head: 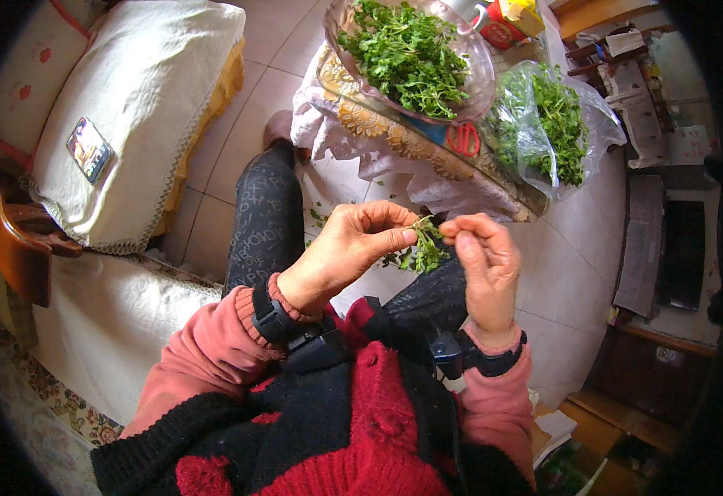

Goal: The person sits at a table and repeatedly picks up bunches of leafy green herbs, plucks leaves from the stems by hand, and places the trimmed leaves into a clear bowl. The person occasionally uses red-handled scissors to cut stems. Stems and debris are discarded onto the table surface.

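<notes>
Between the thumb and fingers of my left hand [355, 245] is a small sprig of leafy greens [428, 251], its leaves hanging above the floor between my knees. My right hand [491, 266] is just to the right, fingers curled and fingertips close against the sprig's edge. Whether those fingertips pinch a piece of it is too small to tell. Beyond the hands, a clear plastic bowl [487, 93] stands on the table, heaped with loose greens [405, 59]. More greens [557, 124] lie in a transparent plastic bag [603, 127] at the table's right side.
Red-handled scissors [463, 139] lie by the bowl on the patterned table cover [368, 118]. A red and yellow package [510, 22] stands behind. Leaf scraps [319, 217] dot the tiled floor [262, 93]. At left, a phone [89, 150] rests on a white cloth-covered seat [144, 80].
</notes>
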